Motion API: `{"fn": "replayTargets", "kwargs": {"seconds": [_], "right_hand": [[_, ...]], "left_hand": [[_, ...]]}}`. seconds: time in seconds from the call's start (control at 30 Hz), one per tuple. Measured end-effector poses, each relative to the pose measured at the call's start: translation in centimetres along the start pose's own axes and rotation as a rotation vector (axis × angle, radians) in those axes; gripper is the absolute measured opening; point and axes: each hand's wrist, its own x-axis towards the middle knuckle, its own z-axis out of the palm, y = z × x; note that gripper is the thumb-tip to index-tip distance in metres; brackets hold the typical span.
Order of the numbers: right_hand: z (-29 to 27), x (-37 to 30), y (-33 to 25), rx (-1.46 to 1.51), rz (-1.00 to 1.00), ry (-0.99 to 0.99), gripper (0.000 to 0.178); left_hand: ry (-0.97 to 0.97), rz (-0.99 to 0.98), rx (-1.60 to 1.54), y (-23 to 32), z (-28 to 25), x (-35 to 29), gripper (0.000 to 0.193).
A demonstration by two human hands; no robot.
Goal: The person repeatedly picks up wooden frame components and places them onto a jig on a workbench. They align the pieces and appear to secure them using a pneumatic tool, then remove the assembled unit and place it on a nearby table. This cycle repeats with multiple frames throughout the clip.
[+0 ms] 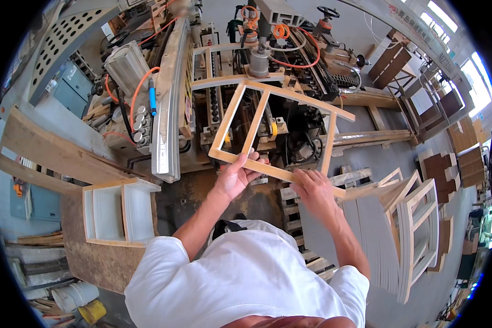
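Note:
A pale wooden frame (pixel 280 173) with one inner crossbar is held tilted in front of me. My left hand (pixel 238 174) grips its near rail close to the crossbar, thumb on top and fingers underneath. My right hand (pixel 315 190) closes over the same rail further right, near the corner where the right-hand bar meets it. At the frame's corners, some rail ends stick out past the joints. Just beyond it, another wooden frame (pixel 224 82) rests in the machine under a grey metal cylinder (pixel 258 63).
At the left, stacked frames (pixel 105 240) with pale sides sit on a brown board (pixel 93 268). A tall frame stack (pixel 421 218) leans at the right beside pallet slats (pixel 293 218). A metal rail (pixel 167 126) and an orange hose (pixel 136 98) border the machine.

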Motion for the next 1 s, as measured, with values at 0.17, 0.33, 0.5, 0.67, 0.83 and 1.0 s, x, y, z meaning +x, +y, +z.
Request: {"fn": "replayTargets", "kwargs": {"seconds": [0.17, 0.33, 0.5, 0.67, 0.83, 1.0], "right_hand": [[3.8, 4.8, 2.1, 0.014, -0.085, -0.003, 0.036], [7.4, 8.2, 3.2, 0.039, -0.169, 0.053, 0.032], [10.0, 11.0, 4.1, 0.094, -0.211, 0.047, 0.032], [11.1, 12.3, 4.8, 0.100, -0.207, -0.004, 0.033], [10.9, 12.1, 4.5, 0.078, -0.191, -0.020, 0.033], [11.2, 12.3, 5.2, 0.075, -0.188, -0.013, 0.034]], "left_hand": [[0.110, 0.099, -0.021, 2.4, -3.6, 2.0, 0.034], [0.183, 0.178, -0.037, 4.4, -5.4, 2.7, 0.032], [0.259, 0.241, -0.028, 5.5, -7.3, 3.3, 0.031], [0.238, 0.268, -0.034, 6.1, -8.1, 4.0, 0.029], [0.248, 0.258, -0.042, 6.0, -8.5, 4.0, 0.029], [0.242, 0.257, -0.037, 5.5, -7.9, 3.7, 0.031]]}}
